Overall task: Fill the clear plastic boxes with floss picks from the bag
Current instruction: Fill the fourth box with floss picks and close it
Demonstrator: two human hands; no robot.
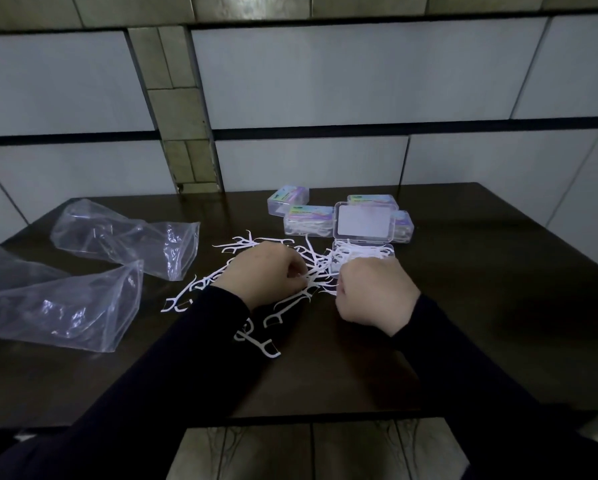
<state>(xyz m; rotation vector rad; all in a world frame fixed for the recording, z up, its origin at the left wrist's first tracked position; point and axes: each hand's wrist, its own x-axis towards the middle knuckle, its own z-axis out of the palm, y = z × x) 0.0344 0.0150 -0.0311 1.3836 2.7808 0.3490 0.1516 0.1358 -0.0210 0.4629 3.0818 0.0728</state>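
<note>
desk (464, 341): dark wood | left: two clear bags (65, 306) | centre: scattered floss picks (283, 306) | far right: clear boxes (309, 220)

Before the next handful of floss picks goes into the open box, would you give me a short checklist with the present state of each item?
1. Open box has its lid up: ok.
2. Room left in it: cannot tell; picks already heap to its rim.
3. Loose floss picks within reach on the table: ok, scattered between and beside both hands.
4. Left hand has hold of picks: ok, fingers curled on the pile, pinching some.
5. Right hand has hold of picks: cannot tell; curled at the box's near edge, its fingers hidden.
6. Closed boxes stand behind the open one, out of the path: ok.
</note>
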